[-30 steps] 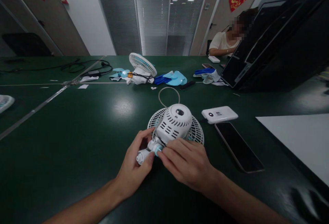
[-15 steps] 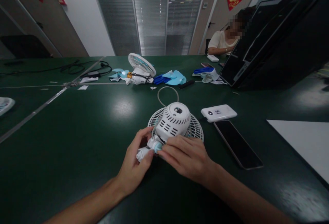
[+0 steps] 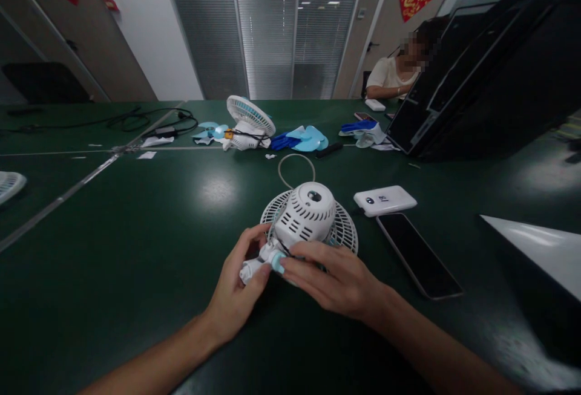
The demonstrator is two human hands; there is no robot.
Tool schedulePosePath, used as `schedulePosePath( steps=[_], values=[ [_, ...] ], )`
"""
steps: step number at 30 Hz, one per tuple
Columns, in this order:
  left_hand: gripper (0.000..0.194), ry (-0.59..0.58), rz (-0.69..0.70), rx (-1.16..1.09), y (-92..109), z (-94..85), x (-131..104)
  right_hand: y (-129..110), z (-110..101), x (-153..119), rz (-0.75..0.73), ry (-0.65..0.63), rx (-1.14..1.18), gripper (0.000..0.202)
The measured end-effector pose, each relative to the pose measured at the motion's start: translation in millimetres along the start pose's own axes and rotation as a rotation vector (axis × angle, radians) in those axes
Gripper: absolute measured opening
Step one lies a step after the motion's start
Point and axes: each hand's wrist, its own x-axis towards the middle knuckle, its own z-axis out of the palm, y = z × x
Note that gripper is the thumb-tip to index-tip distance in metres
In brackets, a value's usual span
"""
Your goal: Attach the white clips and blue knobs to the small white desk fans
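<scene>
A white electric fan (image 3: 308, 216) lies grille-down on the green table, its slotted motor housing facing up. Its round grille (image 3: 347, 231) shows around the housing. My left hand (image 3: 238, 283) is closed around the fan's white neck joint (image 3: 251, 269), thumb pressed near a light-blue knob (image 3: 277, 262). On the knob's other side, my right hand (image 3: 333, 277) has its thumb and fingertips closed on it. A thin dark wire (image 3: 285, 250) runs beside the right fingertips. The underside of the joint is hidden by my hands.
Right of the fan lie a white power bank (image 3: 385, 200) and a black phone (image 3: 417, 254). Behind are another fan (image 3: 249, 123), light-blue blades (image 3: 311, 138) and blue gloves (image 3: 361, 129). A large black case (image 3: 481, 80) stands at right; a person (image 3: 394, 74) sits beyond.
My right fingers have shifted and lifted slightly around the light-blue knob, showing more of it. My left hand keeps its hold. The white sheet at the right now has its edge raised.
</scene>
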Motion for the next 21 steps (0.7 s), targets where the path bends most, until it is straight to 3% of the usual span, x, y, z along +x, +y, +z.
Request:
schedulePosePath(
  steps=[6,10,15,21],
  values=[
    [0.044,-0.003,0.037,0.058,2.9,1.3,-1.4,-9.8,15.3,-0.2,0.115,0.067,-0.041,0.002],
    [0.041,0.012,0.017,0.036,2.5,-0.3,-0.6,-8.3,10.5,1.4,0.083,0.051,-0.022,0.006],
    [0.041,-0.011,-0.009,-0.017,0.3,-2.2,0.6,1.9,0.9,-3.2,0.012,-0.046,0.03,0.03],
    [0.044,-0.021,0.001,0.023,1.5,-2.7,0.8,-0.9,6.7,-2.2,0.037,0.05,-0.042,0.017]
  ],
)
